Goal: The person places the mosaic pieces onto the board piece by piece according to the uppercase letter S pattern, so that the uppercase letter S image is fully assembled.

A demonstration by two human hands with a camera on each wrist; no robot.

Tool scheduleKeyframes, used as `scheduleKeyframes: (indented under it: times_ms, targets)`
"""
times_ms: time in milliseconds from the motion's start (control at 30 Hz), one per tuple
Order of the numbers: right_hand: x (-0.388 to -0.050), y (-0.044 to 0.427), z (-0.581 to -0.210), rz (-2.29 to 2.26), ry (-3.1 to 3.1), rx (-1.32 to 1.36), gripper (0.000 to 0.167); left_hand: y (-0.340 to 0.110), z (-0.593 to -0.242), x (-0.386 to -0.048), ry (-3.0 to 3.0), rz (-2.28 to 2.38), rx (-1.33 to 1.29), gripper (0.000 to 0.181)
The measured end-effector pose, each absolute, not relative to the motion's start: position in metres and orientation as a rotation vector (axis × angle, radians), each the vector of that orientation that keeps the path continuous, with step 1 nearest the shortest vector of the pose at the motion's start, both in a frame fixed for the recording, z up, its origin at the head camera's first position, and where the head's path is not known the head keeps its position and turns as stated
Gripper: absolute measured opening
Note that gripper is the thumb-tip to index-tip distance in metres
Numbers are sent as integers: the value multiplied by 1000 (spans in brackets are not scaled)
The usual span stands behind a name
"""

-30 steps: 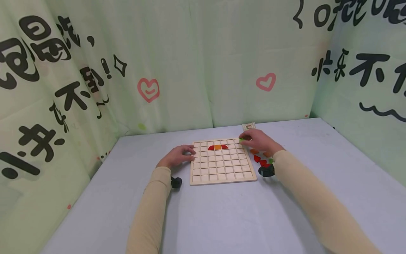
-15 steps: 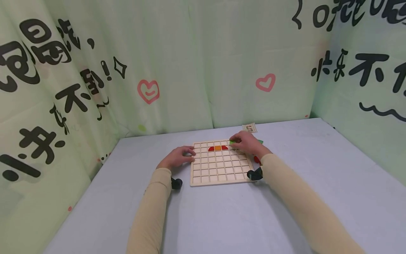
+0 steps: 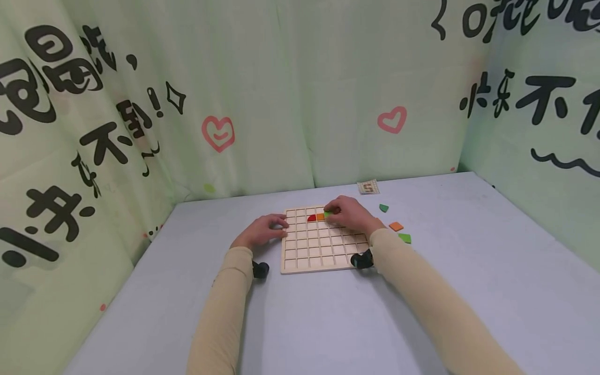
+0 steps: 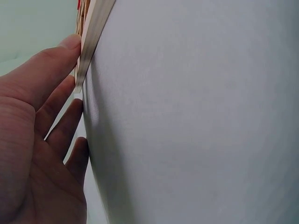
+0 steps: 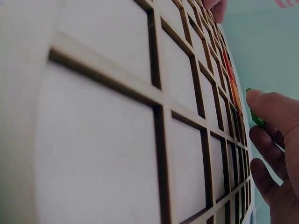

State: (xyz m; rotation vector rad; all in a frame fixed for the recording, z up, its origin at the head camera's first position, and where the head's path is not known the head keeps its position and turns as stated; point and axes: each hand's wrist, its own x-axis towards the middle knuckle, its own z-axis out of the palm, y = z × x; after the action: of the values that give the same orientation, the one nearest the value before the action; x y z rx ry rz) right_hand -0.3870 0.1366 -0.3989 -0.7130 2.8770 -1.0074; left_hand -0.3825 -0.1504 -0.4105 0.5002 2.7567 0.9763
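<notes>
Centrally: one wooden grid board [image 3: 309,247] on a pale tabletop [image 3: 304,323], bearing one red piece [image 3: 311,218] and one orange piece [image 3: 321,217]. Right hand [image 3: 352,214], right of centre: pinching one green piece [image 3: 327,214] over the board. Left hand [image 3: 260,231], left of centre: fingers loosely extended, touching the board's left edge.

Green tile [image 3: 326,214] is pinched; gridded board [image 3: 319,250] lies flat.

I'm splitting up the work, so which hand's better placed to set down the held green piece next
The right hand, I'd judge: it pinches the green piece over the board, near the orange piece in the grid. The left hand only touches the board's left edge.
</notes>
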Motion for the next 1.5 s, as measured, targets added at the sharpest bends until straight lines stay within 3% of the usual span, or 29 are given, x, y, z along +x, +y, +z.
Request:
scheduleKeyframes:
  times_ms: [500, 1500]
  targets:
    - [-384, 112, -399, -939, 2863, -827, 31, -151, -409, -383, 2754, 983, 512, 24]
    - [-383, 95, -404, -740, 2930, -763, 27, -152, -409, -382, 2753, 963, 565, 25]
